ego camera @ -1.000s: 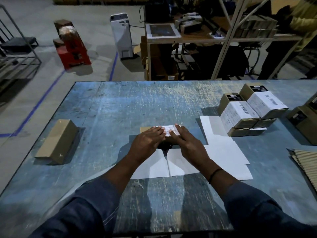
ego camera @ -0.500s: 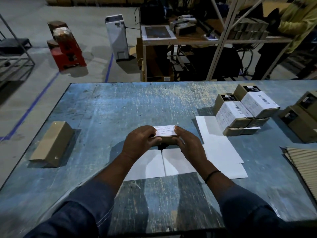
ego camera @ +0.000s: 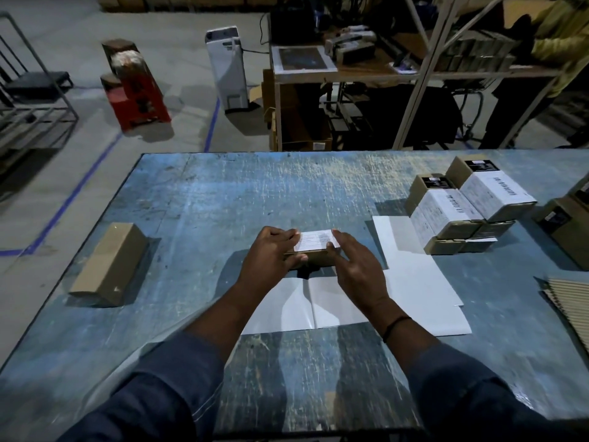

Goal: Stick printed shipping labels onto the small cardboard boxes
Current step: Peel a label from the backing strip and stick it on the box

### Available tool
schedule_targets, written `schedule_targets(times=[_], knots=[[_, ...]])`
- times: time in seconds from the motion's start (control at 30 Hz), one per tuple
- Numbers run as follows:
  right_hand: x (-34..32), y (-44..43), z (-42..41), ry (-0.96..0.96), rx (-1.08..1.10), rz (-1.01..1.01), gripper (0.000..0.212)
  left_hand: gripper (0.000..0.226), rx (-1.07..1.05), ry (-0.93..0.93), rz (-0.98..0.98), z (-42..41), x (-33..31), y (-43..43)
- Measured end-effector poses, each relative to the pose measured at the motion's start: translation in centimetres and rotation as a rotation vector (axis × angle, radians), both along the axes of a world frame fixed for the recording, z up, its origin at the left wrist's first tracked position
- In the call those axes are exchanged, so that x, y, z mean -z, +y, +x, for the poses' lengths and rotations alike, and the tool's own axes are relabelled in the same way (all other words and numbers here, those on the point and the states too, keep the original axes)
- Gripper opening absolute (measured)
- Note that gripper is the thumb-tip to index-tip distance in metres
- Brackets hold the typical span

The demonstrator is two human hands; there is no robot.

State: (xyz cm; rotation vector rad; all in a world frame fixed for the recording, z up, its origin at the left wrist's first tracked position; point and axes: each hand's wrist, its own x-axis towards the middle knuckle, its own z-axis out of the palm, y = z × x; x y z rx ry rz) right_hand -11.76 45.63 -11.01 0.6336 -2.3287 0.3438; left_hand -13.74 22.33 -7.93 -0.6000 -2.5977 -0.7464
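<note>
Warehouse concrete with blue floor tape, a red appliance and a shelving rack lies beyond the scuffed blue table [ego camera: 191, 202]. At table centre, the left hand [ego camera: 271, 256] and right hand [ego camera: 357, 266] hold one small cardboard box [ego camera: 314, 258] between them, with the shipping label [ego camera: 315, 240] already lying flat on its top face. Change from one second ago: both palms then pressed down on the label with the box resting on the table; now the hands have shifted to the box ends, and the dark shadow beneath suggests the box is raised clear of the surface. Judgement: application on this unit is complete, and the next step is probably transfer to the finished group. Left fingers curl over the left end, with the thumb on the near face. Right fingers lie nearly straight against the right end; the thumb position cannot be determined. Count: two labelled boxes [ego camera: 446, 208] on top of the right-hand stack, at least two more boxes [ego camera: 446, 245] beneath them; one plain box [ego camera: 110, 263] at the left edge; at least one brown box [ego camera: 567, 224] at the right edge, cropped; at least three overlapping white backing sheets [ego camera: 414, 282]; one corrugated sheet [ego camera: 570, 298].
</note>
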Motion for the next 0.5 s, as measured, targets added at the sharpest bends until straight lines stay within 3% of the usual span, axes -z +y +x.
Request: schedule_targets(times=[0.17, 0.27, 0.4, 0.5], knots=[[0.0, 0.0, 0.1, -0.002, -0.068, 0.099, 0.045, 0.053, 0.004, -0.053, 0.039, -0.3, 0.0, -0.2], [0.3, -0.1, 0.0, 0.01, -0.047, 0.068, 0.038, 0.055, 0.002, -0.062, 0.059, -0.3, 0.1, -0.2], [0.5, 0.0, 0.2, 0.009, -0.038, -0.085, 0.026, 0.057, -0.004, -0.083, 0.09, -0.3, 0.1, -0.2], [-0.7, -0.7, 0.0, -0.143, -0.029, -0.256, 0.015, 0.056, 0.009, -0.058, 0.116, -0.2, 0.0, -0.1]])
